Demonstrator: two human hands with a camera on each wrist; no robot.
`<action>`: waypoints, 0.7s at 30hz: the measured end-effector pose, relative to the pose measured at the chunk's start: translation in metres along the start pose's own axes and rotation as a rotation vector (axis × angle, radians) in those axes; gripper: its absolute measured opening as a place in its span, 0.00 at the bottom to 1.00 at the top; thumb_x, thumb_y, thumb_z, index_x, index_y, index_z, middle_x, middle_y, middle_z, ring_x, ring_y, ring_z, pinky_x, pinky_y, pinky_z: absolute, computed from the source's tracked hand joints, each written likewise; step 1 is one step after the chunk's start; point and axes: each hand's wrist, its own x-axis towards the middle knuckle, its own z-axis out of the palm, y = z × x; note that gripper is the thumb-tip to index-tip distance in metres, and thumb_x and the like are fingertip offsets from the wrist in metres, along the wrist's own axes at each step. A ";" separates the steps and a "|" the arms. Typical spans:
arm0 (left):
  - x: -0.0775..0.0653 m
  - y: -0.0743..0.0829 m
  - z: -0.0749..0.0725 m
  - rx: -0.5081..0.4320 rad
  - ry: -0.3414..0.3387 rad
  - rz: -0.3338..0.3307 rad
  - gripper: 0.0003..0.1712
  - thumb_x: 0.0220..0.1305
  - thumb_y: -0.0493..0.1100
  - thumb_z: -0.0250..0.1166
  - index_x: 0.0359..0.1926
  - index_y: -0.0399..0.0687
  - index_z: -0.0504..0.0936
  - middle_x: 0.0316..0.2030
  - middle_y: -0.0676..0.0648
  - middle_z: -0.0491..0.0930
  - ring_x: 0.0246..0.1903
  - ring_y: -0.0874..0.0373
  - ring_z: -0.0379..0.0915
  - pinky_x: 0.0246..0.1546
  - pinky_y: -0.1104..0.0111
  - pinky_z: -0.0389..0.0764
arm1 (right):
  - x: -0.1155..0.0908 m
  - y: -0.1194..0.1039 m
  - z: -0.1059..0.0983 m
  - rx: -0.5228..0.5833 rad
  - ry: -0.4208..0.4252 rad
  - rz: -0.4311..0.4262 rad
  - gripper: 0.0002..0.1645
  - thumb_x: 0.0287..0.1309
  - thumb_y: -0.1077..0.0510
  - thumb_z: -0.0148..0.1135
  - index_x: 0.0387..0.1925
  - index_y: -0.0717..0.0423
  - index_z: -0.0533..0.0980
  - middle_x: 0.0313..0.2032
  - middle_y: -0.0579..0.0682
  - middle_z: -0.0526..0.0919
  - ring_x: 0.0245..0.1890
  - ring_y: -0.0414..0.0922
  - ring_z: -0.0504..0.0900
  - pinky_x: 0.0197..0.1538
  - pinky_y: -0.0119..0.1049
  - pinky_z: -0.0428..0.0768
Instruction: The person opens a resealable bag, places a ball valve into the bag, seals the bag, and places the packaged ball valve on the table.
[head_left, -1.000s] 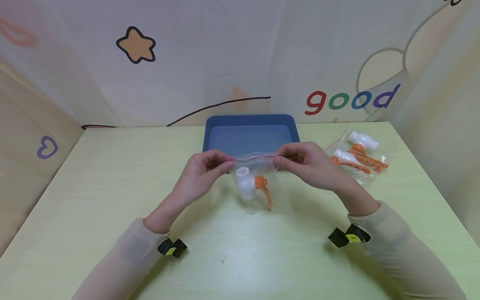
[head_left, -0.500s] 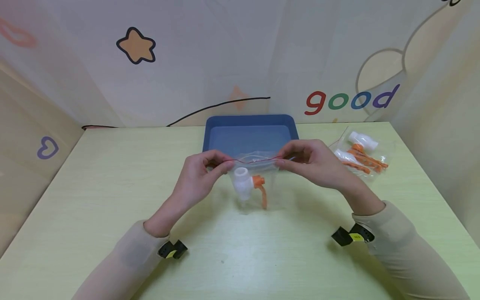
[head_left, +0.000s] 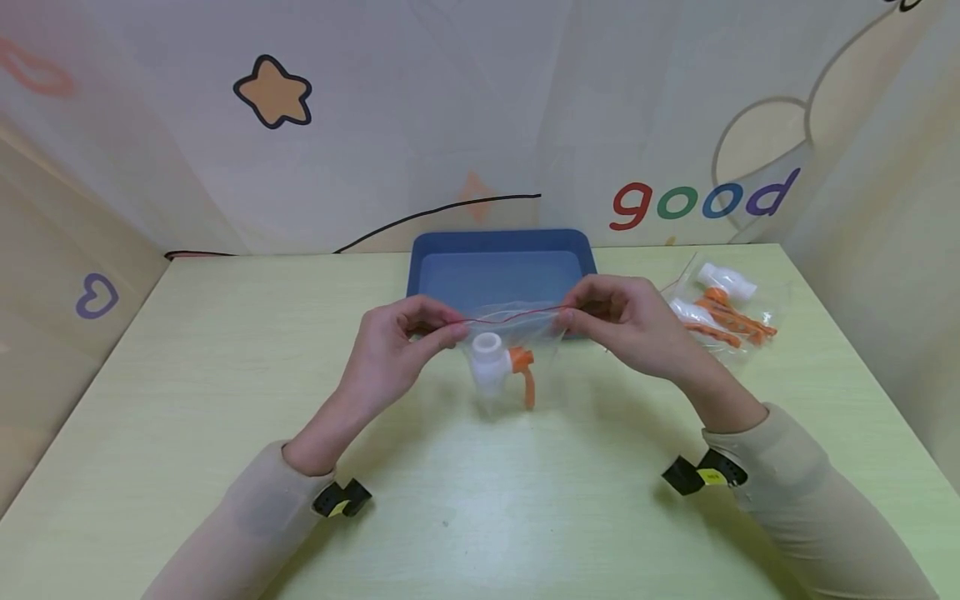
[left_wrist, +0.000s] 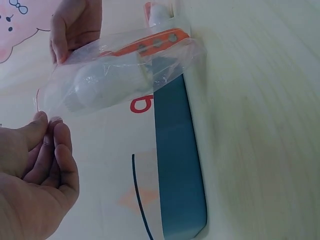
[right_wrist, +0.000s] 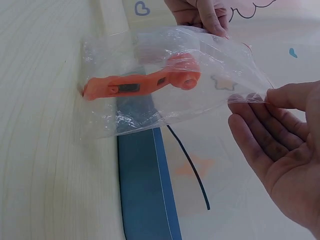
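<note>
A clear zip bag [head_left: 542,354] with a red seal line hangs between both hands above the table. Inside it are a white plastic valve body [head_left: 489,360] and an orange lever handle [head_left: 529,385], also plain in the right wrist view as an orange handle [right_wrist: 131,84]. My left hand [head_left: 390,342] pinches the bag's top left corner between thumb and forefinger. At the top right corner, my right hand [head_left: 626,325] pinches the edge in the same way. The red line dips slightly between the fingers. Whether the seal is closed along its length, I cannot tell.
Behind the bag stands a blue tray [head_left: 502,271] against the printed curtain [head_left: 420,125]. To the right, beyond my right hand, clear bags [head_left: 738,310] with more white and orange valves lie on the pale table [head_left: 480,517].
My right hand has shifted slightly right and away, my left hand slightly left. The bag is stretched a little wider, and the valve inside has swung slightly.
</note>
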 end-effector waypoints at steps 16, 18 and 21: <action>-0.002 0.007 0.001 0.047 0.008 0.068 0.02 0.65 0.35 0.72 0.37 0.40 0.88 0.31 0.49 0.86 0.29 0.59 0.82 0.27 0.70 0.79 | -0.002 -0.002 -0.001 0.010 -0.001 0.038 0.04 0.68 0.65 0.66 0.42 0.64 0.81 0.36 0.57 0.85 0.34 0.49 0.84 0.39 0.33 0.84; -0.002 0.009 0.002 0.054 0.006 0.083 0.02 0.65 0.35 0.72 0.37 0.40 0.87 0.30 0.49 0.86 0.29 0.59 0.81 0.27 0.70 0.78 | -0.002 -0.002 -0.001 0.009 -0.012 0.040 0.04 0.68 0.65 0.66 0.42 0.63 0.81 0.37 0.56 0.85 0.35 0.50 0.85 0.40 0.34 0.84; -0.003 0.010 0.002 0.066 -0.001 0.104 0.02 0.65 0.35 0.72 0.38 0.40 0.87 0.31 0.50 0.85 0.30 0.59 0.80 0.28 0.69 0.78 | -0.001 -0.002 0.000 -0.010 -0.029 0.014 0.05 0.67 0.65 0.66 0.43 0.61 0.82 0.39 0.54 0.84 0.38 0.51 0.84 0.43 0.35 0.84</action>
